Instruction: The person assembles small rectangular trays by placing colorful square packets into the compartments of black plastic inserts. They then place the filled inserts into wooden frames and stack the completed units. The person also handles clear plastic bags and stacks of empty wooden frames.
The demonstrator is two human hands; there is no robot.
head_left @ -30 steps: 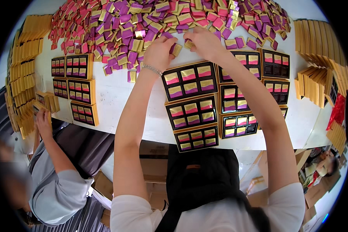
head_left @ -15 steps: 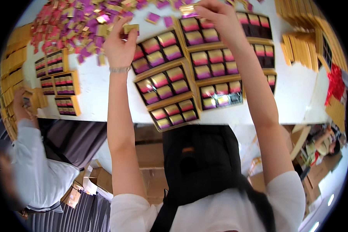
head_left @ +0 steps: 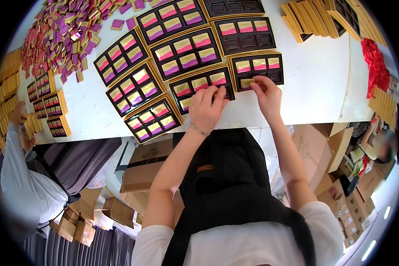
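My right hand (head_left: 267, 96) pinches a small gold-wrapped square (head_left: 247, 83) at the lower left slot of a black tray (head_left: 275, 76). That tray's upper row holds pink-and-gold squares. To its left, my left hand (head_left: 206, 105) is over another black six-slot tray (head_left: 176, 83), fingers bent together at its lower row; what they hold, if anything, is hidden. Pink-and-gold squares fill this tray's upper row. Beyond are more trays in gold-edged boxes, such as a full tray (head_left: 186, 52) and a half-filled tray (head_left: 246, 35) with bare lower slots.
A large heap of wrapped squares (head_left: 68, 37) covers the far left of the table (head_left: 82, 108). Stacked gold boxes (head_left: 312, 17) and red shiny material (head_left: 375, 66) lie at right. A person's sleeve (head_left: 15, 155) shows at left. Cardboard boxes (head_left: 148, 162) stand below the table edge.
Both hands have come back from the far side of the table to the nearest trays, the left also moving right. The gold square in my right hand is now at a slot. The view has shifted.
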